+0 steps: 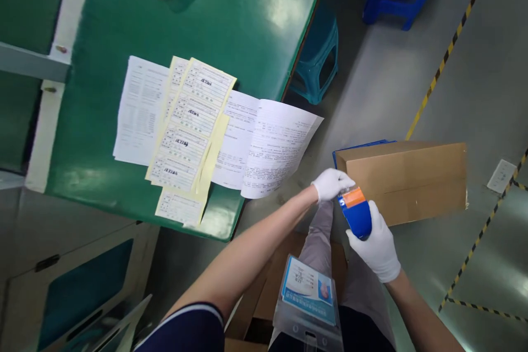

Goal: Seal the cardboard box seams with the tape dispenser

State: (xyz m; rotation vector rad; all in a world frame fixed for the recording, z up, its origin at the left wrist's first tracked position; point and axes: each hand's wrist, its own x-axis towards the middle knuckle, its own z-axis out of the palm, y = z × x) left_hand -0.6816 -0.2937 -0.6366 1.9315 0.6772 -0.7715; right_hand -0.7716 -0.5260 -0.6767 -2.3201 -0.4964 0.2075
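One green surface (136,16) lies well left of the blue-and-orange packet (355,212), with printed sheets (274,148) and yellow label strips (192,126) spread on it. A brown carton (402,181) sits just beyond the packet. The white-gloved right hand (374,250) clasps the packet's lower part; the left hand (332,185) pinches its upper end.

Your head camera looks forward and down from above your chest, closest to your gloved left hand (332,185) and right hand (374,250), which sit below and right of the green surface (165,16); the floor (383,82) spreads right of that surface.
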